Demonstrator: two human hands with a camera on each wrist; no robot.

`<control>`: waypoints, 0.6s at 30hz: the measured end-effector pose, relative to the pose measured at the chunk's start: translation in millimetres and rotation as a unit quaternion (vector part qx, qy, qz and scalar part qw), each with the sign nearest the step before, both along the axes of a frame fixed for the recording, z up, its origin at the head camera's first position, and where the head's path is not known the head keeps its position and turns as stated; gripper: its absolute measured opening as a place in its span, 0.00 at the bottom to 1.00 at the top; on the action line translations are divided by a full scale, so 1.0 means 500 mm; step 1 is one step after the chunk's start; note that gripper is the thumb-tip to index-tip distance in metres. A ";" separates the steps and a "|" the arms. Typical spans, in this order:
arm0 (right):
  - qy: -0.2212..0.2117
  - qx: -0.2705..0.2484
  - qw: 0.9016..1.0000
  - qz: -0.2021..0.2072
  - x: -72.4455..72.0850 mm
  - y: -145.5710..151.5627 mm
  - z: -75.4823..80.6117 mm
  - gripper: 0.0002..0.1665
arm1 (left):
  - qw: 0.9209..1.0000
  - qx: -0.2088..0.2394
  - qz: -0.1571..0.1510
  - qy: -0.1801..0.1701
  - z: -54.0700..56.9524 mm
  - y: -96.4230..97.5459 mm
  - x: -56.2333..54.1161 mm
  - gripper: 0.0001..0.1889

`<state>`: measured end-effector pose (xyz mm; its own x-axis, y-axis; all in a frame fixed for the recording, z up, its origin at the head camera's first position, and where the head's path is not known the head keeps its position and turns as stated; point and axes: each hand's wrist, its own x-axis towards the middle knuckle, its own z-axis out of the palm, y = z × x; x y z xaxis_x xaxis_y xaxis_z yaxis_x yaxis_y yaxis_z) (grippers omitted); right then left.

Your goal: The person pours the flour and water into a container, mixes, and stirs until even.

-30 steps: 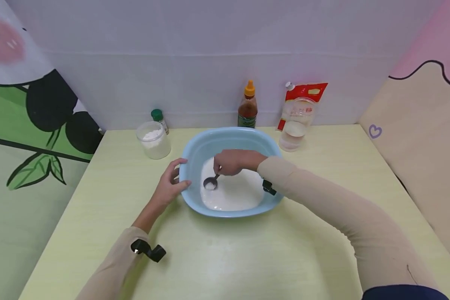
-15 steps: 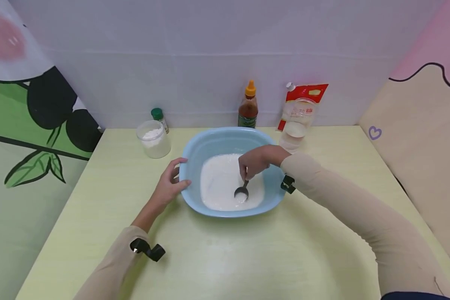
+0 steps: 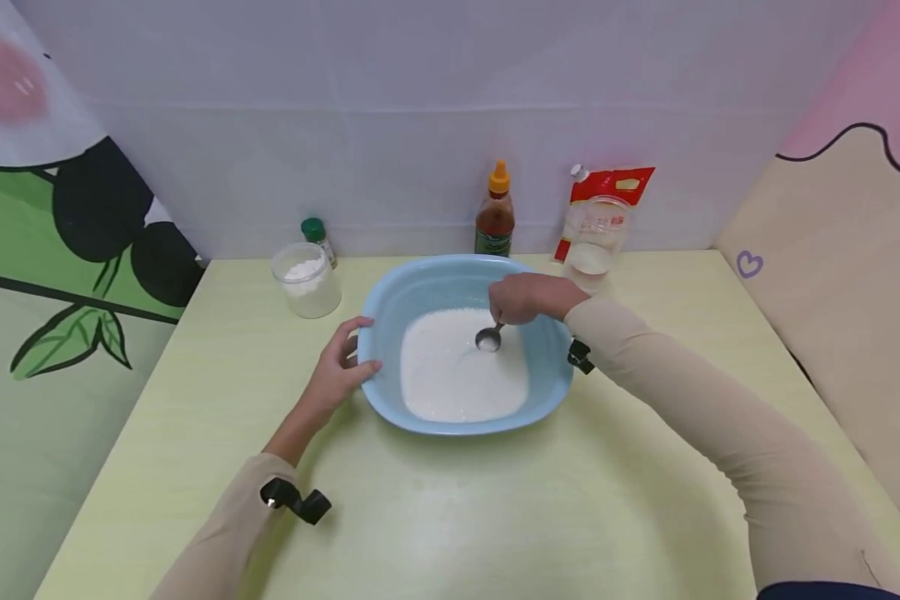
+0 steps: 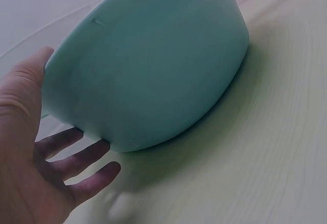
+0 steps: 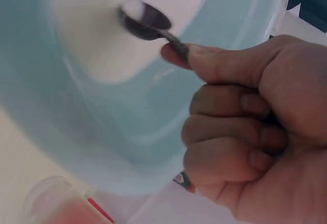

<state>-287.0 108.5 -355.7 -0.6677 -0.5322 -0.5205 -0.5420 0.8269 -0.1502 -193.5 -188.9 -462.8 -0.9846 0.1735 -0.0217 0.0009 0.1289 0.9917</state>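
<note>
L hand (image 3: 334, 373) spread on left rim of basin (image 3: 450, 290); R hand (image 3: 522, 298) pinches spoon (image 3: 487, 339) at white liquid (image 3: 457, 383), far right — prob. stirring. Next calls for low sweep, basin steady.

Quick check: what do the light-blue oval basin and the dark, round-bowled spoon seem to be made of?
Light-blue oval basin: likely plastic, satin finish; smooth wall and rounded, moulded-looking rim.
Dark, round-bowled spoon: probably polished metal; its bowl shows a grey sheen, though glossy plastic remains possible.

Pale tabletop (image 3: 450, 508), lilac-grey backdrop (image 3: 405, 83), cartoon panel (image 3: 15, 221)
</note>
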 end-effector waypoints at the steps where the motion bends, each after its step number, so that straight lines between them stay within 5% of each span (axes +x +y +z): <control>1: -0.005 0.012 1.000 -0.002 0.001 0.003 0.004 0.15 | 1.000 -0.001 0.001 0.000 0.001 0.000 0.001 0.34; 5: -0.053 0.028 0.998 0.009 0.017 -0.003 0.008 0.13 | 1.000 -0.001 0.002 0.001 0.002 -0.002 0.002 0.34; 10: -0.096 -0.019 0.994 0.050 0.033 -0.047 -0.017 0.12 | 1.000 0.000 0.001 -0.001 0.001 -0.002 0.001 0.34; 18: 0.017 -0.045 0.998 0.032 -0.013 -0.065 -0.030 0.16 | 1.000 0.002 0.000 -0.001 -0.003 0.004 0.003 0.34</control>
<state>-293.3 75.8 -370.7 -0.6467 -0.6184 -0.4466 -0.6000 0.7739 -0.2027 -192.2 -187.1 -464.3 -0.9847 0.1730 -0.0228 -0.0011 0.1249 0.9922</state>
